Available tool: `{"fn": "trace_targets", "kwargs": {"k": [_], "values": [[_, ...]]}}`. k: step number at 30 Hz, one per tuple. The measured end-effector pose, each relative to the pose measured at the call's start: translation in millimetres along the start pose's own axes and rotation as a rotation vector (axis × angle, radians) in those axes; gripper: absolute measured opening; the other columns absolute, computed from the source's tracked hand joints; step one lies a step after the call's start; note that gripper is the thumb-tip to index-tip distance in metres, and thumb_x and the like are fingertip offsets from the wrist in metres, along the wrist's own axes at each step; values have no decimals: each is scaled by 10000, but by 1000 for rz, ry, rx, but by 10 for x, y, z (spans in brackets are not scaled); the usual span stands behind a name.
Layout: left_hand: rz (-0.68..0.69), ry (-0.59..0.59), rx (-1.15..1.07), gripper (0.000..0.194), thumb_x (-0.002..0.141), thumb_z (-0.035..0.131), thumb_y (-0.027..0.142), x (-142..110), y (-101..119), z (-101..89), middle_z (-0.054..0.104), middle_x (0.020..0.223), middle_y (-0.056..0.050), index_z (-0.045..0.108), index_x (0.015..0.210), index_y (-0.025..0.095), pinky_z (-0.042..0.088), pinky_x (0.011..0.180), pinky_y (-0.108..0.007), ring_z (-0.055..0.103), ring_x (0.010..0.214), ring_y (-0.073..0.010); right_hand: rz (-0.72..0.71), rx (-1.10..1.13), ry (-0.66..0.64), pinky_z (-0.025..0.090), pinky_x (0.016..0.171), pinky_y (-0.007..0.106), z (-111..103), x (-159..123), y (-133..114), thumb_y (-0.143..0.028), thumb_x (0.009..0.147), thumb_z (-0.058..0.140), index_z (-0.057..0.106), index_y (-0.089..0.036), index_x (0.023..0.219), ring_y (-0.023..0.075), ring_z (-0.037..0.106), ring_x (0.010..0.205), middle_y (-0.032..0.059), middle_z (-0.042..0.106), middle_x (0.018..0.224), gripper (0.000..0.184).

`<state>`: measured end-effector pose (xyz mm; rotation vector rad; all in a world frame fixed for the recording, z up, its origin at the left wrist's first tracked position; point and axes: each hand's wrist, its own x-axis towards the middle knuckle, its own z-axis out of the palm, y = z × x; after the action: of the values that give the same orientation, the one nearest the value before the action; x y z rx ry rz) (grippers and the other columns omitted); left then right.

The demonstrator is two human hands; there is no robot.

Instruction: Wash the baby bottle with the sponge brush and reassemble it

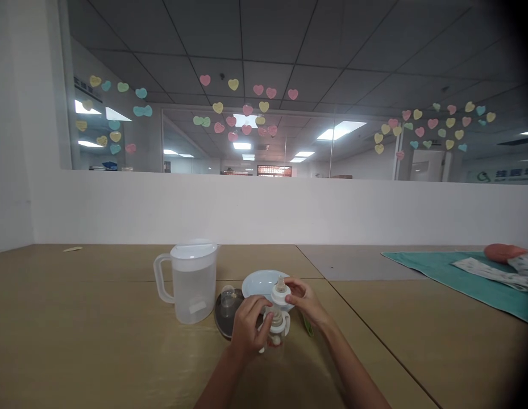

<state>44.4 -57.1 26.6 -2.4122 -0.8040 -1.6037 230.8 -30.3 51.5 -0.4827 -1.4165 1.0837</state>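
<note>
Just in front of me, a clear baby bottle (pixel 275 341) with a white two-handled collar stands on the table. My left hand (pixel 248 328) curls around its upper left side, thumb and fingers at the neck. Above the bottle's open top, my right hand (pixel 305 300) pinches a white screw ring with a clear teat (pixel 280 295), apart from the neck. A light blue bowl (pixel 252 284) sits behind both hands, partly hidden. Left of them, a clear dome cap (pixel 228 296) stands on a dark round tray (pixel 223 326).
A translucent lidded pitcher (pixel 194 292) with liquid stands at the left. A green-handled item (pixel 308 325) lies under my right wrist. Farther right are a teal mat (pixel 438 272), a patterned cloth (pixel 494 272) and an orange object (pixel 502 253). A wall with windows borders the table's back.
</note>
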Motion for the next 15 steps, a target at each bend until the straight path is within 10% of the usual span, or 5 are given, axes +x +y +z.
{"fn": "trace_targets", "kwargs": {"k": [15], "values": [[-239,-110,-218,180,824,521,280,-2,-6,37,630,933,-62,559,968,180,435,795,-307,576,886,-202,66,21,-141,441,825,321,9,-16,-25,-294,535,834,681,-221,850,191,587,853,29,650,864,358]]}}
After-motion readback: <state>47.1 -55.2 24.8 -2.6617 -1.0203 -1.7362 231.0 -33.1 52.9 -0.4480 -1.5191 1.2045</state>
